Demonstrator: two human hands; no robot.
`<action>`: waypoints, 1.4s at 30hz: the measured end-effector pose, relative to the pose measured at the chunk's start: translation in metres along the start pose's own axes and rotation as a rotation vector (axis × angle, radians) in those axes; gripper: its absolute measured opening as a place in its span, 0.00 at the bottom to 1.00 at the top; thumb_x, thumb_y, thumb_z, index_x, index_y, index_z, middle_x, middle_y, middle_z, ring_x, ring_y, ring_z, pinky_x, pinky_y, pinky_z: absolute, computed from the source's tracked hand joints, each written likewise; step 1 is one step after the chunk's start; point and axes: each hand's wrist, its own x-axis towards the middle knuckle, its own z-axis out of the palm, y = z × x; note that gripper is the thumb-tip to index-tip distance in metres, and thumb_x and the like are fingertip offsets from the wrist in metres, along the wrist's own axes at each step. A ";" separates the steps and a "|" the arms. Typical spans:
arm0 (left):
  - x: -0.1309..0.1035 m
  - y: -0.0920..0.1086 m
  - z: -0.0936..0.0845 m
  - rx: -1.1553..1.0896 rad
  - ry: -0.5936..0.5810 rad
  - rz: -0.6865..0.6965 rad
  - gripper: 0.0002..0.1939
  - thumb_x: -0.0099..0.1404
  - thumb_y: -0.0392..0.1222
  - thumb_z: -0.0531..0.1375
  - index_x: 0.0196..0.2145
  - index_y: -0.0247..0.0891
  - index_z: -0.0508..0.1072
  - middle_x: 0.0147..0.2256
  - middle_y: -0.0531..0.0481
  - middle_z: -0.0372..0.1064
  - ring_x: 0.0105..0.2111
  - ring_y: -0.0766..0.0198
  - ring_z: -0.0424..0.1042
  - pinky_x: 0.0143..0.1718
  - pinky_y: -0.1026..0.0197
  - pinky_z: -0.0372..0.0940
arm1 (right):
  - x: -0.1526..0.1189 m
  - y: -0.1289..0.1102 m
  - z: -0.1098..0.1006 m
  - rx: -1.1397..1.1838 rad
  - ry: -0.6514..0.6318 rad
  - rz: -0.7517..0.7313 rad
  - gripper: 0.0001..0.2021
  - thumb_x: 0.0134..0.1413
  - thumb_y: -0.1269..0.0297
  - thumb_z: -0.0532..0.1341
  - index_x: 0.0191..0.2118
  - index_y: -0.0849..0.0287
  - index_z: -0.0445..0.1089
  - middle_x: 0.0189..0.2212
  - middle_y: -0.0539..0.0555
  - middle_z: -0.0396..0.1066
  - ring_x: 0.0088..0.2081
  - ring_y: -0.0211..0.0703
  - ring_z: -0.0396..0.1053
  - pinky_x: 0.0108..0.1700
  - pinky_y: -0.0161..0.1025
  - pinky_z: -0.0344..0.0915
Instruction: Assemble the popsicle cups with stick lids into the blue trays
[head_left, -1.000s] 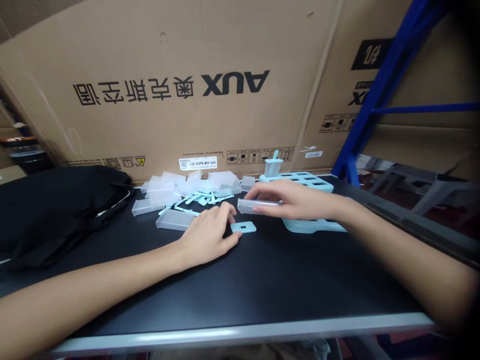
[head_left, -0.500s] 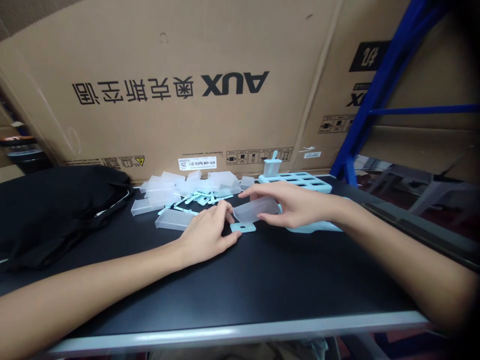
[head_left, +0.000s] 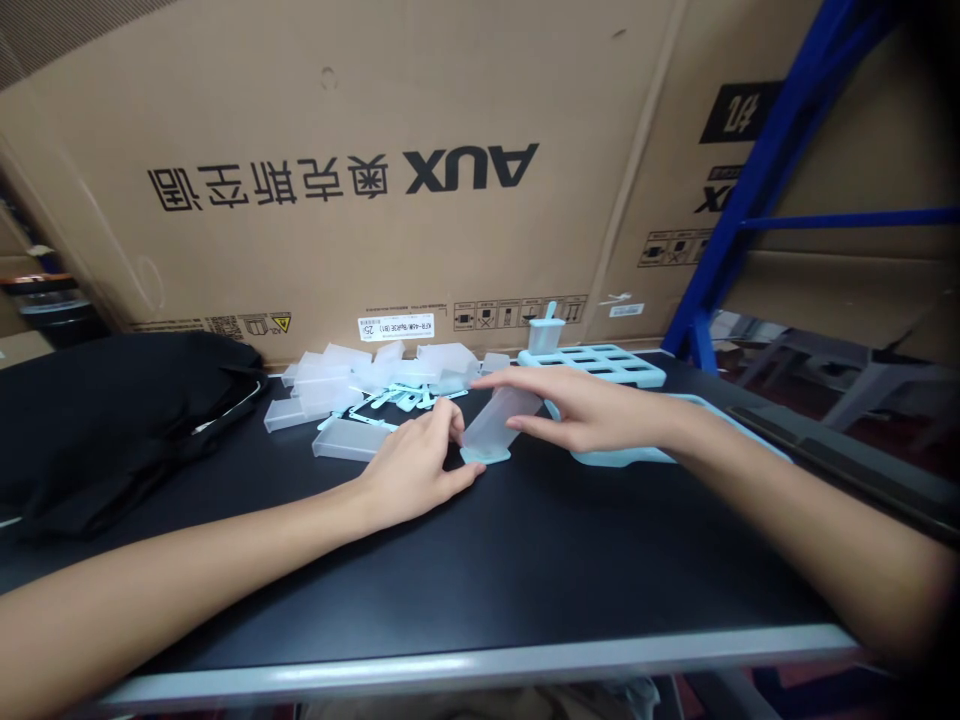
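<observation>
R hand [head_left: 589, 408] pinching 1 frosted mold [head_left: 496, 422], tilted, low end at blue lid [head_left: 487, 458] on blk table [head_left: 525, 570]. My L hand [head_left: 409, 465]: thumb at lid edge, can't tell if gripping. Mold pile [head_left: 326, 385] to L; blue rack [head_left: 652, 377] far R.

lg AUX ctn [head_left: 337, 90] bhd, upside-dn print | blk tabletop [head_left: 525, 560], slvr edge [head_left: 480, 668] | blue frame [head_left: 757, 190] R

AUX carton [head_left: 337, 260], print inverted; black cloth [head_left: 112, 420] at left; blue frame [head_left: 756, 190] at right.
</observation>
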 end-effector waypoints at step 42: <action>0.005 -0.005 -0.001 0.037 0.015 0.090 0.09 0.62 0.44 0.58 0.34 0.41 0.60 0.33 0.54 0.67 0.30 0.62 0.68 0.30 0.62 0.58 | 0.010 -0.015 0.019 -0.070 0.088 -0.015 0.19 0.54 0.67 0.58 0.53 0.58 0.61 0.41 0.56 0.71 0.33 0.40 0.68 0.37 0.38 0.62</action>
